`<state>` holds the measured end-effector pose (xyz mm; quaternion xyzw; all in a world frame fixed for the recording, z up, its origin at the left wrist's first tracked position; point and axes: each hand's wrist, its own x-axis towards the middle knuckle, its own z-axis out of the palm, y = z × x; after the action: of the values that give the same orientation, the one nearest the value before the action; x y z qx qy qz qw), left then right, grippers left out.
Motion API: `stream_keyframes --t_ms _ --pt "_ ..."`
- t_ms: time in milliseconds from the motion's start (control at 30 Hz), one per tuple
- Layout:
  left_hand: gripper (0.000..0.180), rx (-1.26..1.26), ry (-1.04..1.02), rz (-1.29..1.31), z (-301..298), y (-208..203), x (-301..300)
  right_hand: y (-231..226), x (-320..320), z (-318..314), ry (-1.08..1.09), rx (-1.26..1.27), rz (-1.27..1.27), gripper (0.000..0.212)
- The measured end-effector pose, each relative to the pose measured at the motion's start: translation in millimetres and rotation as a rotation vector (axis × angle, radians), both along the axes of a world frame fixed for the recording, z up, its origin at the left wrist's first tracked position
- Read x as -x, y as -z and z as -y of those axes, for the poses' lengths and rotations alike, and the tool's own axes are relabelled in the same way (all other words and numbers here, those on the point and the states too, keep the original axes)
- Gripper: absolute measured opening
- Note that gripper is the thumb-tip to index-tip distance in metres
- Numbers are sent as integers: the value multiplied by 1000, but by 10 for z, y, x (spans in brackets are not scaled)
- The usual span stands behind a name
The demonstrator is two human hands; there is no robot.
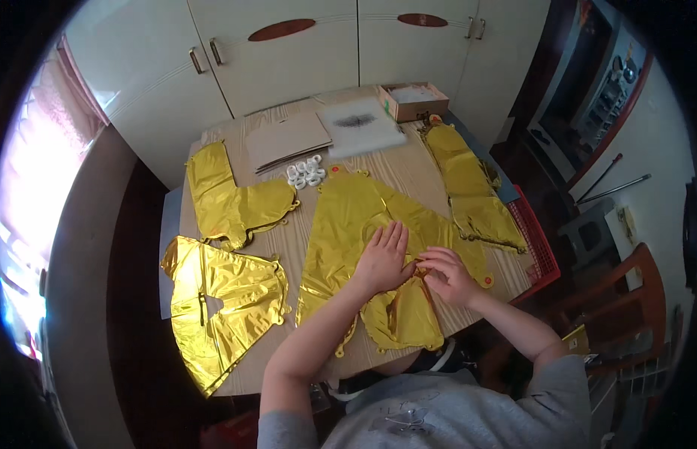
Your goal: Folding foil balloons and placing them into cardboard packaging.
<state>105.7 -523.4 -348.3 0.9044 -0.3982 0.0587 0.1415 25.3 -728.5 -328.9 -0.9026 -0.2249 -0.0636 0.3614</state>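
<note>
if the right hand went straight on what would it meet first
Most likely the left hand, on its thumb side; the right hand points at it over gold foil, though depth is unclear.

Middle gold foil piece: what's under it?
Wooden table shows around the gold foil piece. Anything directly beneath is covered and can't be seen. The left hand rests on top.

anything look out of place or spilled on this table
One thing: the shiny gold foil piece at the lower left overhangs the left edge of the pale wood-grain table instead of lying fully on it. Nothing looks spilled.
</note>
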Motion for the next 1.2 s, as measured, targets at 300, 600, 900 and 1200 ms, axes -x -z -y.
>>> stream_keyframes --t_ms 300,600,900,1200 --pt "77 3 -43 -26 38 -27 -60 -61 -659 334 79 251 213 37" --pt "78 -42 -66 -77 43 -111 -49 -50 -680 648 222 462 217 53" --pt "78 -66 -62 -68 100 -177 -65 -151 -780 743 233 451 -7 41" --pt "75 -56 -52 -53 135 -164 -53 -270 -427 811 252 507 -25 40"
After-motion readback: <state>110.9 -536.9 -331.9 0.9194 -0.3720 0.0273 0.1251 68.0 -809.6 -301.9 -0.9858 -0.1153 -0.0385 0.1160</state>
